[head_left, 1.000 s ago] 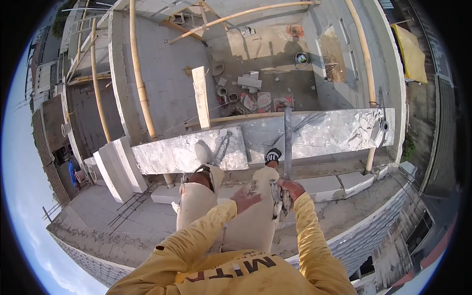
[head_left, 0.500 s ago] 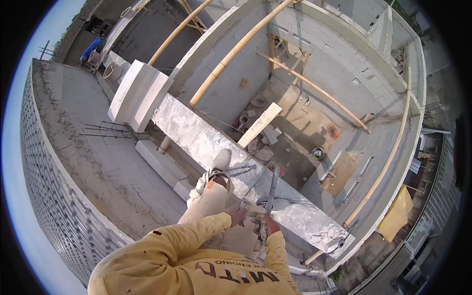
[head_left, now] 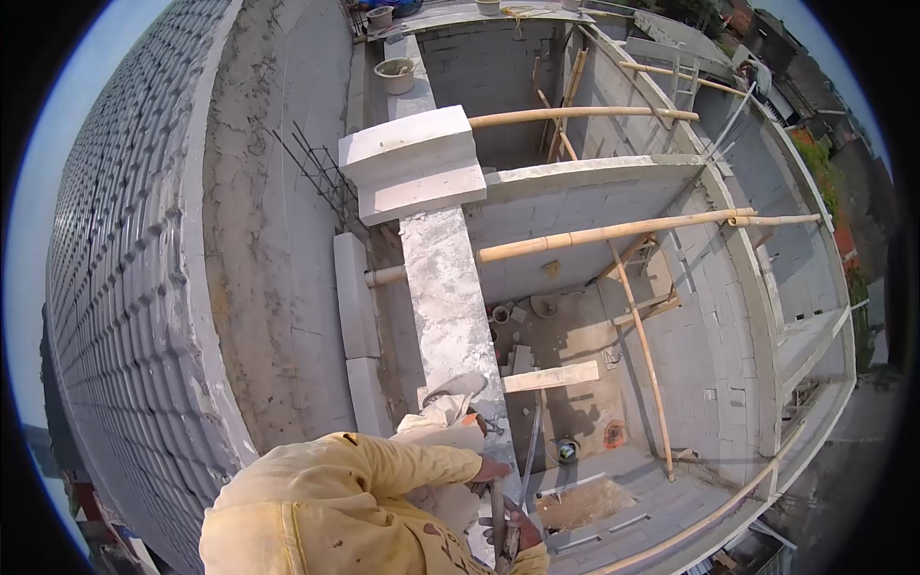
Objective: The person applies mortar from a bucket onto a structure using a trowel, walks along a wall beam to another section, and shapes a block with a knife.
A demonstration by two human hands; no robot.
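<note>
I am straddling a narrow, mortar-covered wall top [head_left: 443, 297], with one shoe [head_left: 458, 386] showing on it. A long, narrow grey metal tool [head_left: 497, 517] stands out between my hands; its exact kind is unclear. My right hand [head_left: 523, 530] is closed around its lower part, near my lap. At the tool's upper end is my left hand [head_left: 492, 470], fingers curled, and what they pinch is hidden. Beside my shoe, a dark tool [head_left: 496, 422] lies on the wall top, partly covered.
Pale stacked blocks [head_left: 417, 163] sit across the wall ahead, with a bucket [head_left: 395, 75] behind. Bamboo poles [head_left: 613, 233] span the deep room on my right, where a plank [head_left: 551, 377] juts out. Rebar [head_left: 321, 172] sticks out on the left, near the tiled roof [head_left: 125, 240].
My view has swung left and up along the wall, so the blocks and roof show more. Both hands now appear lower in the view, still close together by the tool.
</note>
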